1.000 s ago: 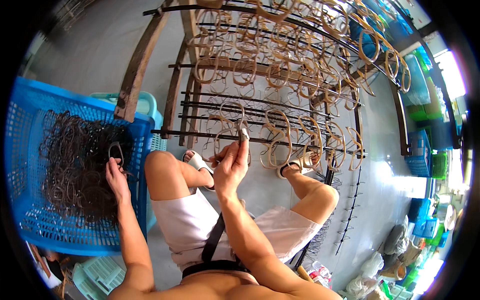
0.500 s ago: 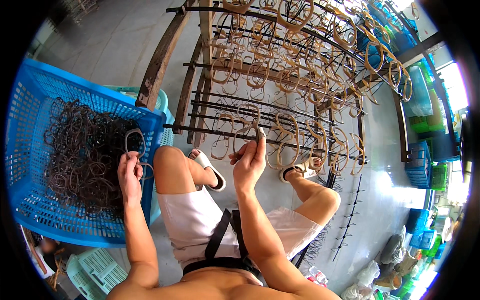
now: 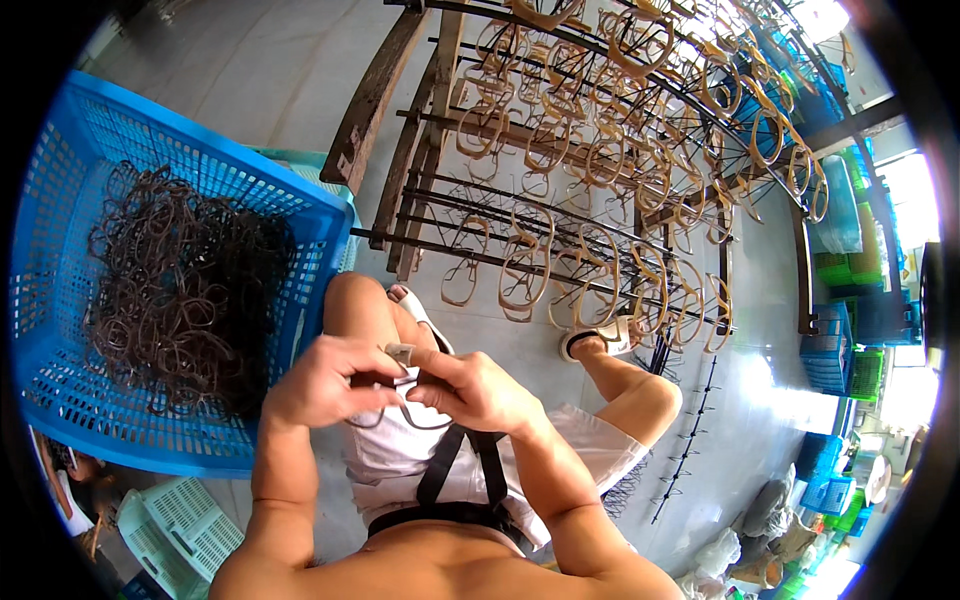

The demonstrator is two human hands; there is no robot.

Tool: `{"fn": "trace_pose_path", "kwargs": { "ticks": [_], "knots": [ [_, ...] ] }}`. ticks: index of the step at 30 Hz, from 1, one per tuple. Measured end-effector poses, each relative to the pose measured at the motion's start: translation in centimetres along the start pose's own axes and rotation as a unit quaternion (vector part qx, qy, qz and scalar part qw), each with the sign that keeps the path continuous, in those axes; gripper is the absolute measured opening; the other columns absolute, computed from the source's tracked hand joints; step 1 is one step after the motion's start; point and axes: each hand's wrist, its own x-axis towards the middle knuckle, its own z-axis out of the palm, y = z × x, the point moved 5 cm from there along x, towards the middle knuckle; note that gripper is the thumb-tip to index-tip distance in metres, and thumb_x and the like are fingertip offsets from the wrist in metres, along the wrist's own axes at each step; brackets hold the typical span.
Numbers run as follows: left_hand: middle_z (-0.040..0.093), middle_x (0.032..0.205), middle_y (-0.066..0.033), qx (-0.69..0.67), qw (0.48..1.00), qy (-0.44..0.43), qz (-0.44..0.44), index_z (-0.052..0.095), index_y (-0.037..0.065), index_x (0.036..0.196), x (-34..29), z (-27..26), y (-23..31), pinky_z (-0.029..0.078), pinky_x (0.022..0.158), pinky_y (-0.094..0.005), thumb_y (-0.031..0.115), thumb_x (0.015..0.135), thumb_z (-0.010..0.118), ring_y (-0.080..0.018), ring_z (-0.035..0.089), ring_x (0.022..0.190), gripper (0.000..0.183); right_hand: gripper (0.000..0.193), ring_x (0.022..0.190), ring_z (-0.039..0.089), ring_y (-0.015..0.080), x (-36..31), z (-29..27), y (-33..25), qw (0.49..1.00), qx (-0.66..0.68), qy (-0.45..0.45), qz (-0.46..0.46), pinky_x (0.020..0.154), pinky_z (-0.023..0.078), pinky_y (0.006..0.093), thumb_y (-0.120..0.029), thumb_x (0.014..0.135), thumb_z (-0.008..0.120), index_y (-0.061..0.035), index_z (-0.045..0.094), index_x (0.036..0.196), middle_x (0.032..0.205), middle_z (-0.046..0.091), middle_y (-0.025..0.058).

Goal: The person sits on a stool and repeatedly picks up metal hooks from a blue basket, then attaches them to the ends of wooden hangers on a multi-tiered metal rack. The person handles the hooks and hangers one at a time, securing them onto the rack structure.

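Both my hands meet above my lap, around a dark eyeglass frame (image 3: 428, 424). My left hand (image 3: 325, 385) pinches one side of it between thumb and fingers. From the other side my right hand (image 3: 478, 392) closes on it, with a whitish covering on a fingertip (image 3: 400, 353). The lower rims show beneath my fingers; the rest is largely hidden by them. Left of my hands, a blue plastic basket (image 3: 335, 215) holds a tangled heap of dark eyeglass frames (image 3: 180, 290). Ahead, light brown eyeglass frames (image 3: 527, 262) hang from the rack.
The rack has dark rods (image 3: 450, 244) reaching toward me and wooden posts (image 3: 375, 110). A pale green crate (image 3: 190, 525) stands behind the blue basket, at lower left. On the floor at right lies a rod with wire prongs (image 3: 690, 440). Bags and crates (image 3: 830, 460) line the far right.
My left hand has brought the dark eyeglass frame from beside the basket to my lap. My right hand has drawn back from the rack to meet it. The view has shifted slightly.
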Motion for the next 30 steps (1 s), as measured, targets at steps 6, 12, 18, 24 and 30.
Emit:
{"fn": "trace_pose_path", "kwargs": {
  "ticks": [6,12,18,24,30],
  "knots": [
    [0.060,0.102,-0.0066,0.088,0.881,0.452,-0.111,0.057,0.002,0.103,-0.2,-10.5,-12.6,0.045,0.078,-0.0265,0.024,0.091,0.055,-0.0141,0.056,0.088,0.025,0.019,0.040,0.039,0.0068,0.8,-3.0,4.0,0.861,0.139,0.489,0.033,0.036,0.035,0.0217,-0.011,0.098,0.034,-0.0022,0.049,0.105,0.056,0.046,0.0015],
    [0.054,0.112,-0.0216,0.348,0.818,0.326,-0.323,0.051,0.004,0.118,-1.5,-12.5,-29.3,0.041,0.088,-0.0455,0.017,0.084,0.056,-0.0396,0.051,0.105,0.037,0.018,0.045,0.048,0.0075,4.4,-1.6,7.2,0.796,0.013,0.591,0.126,0.040,0.040,0.0230,-0.016,0.097,0.040,-0.0013,0.050,0.099,0.058,0.051,0.0017],
    [0.058,0.110,-0.0194,0.356,0.813,0.322,-0.329,0.053,0.005,0.115,-0.3,-13.2,-27.6,0.043,0.087,-0.0424,0.011,0.083,0.052,-0.0376,0.054,0.102,0.033,0.020,0.045,0.044,0.0060,5.4,-1.7,7.5,0.790,0.114,0.591,0.119,0.039,0.037,0.0216,-0.017,0.097,0.040,0.0005,0.050,0.097,0.059,0.050,0.0011],
    [0.061,0.101,-0.0167,0.248,0.840,0.449,-0.177,0.055,0.003,0.111,-1.6,-13.4,-21.3,0.046,0.079,-0.0366,0.008,0.085,0.053,-0.0296,0.059,0.092,0.027,0.019,0.043,0.042,0.0060,5.8,-0.5,8.6,0.795,0.062,0.598,0.081,0.039,0.036,0.0225,-0.015,0.097,0.040,0.0011,0.049,0.096,0.055,0.049,0.0009],
    [0.061,0.092,-0.0121,0.184,0.851,0.452,-0.194,0.056,0.005,0.114,-4.4,-11.0,-20.8,0.047,0.074,-0.0322,0.010,0.086,0.055,-0.0224,0.059,0.083,0.028,0.032,0.043,0.048,0.0165,6.8,0.8,8.8,0.817,-0.090,0.568,0.045,0.040,0.040,0.0294,-0.003,0.092,0.046,0.0034,0.044,0.122,0.056,0.051,0.0083]
  ]
}}
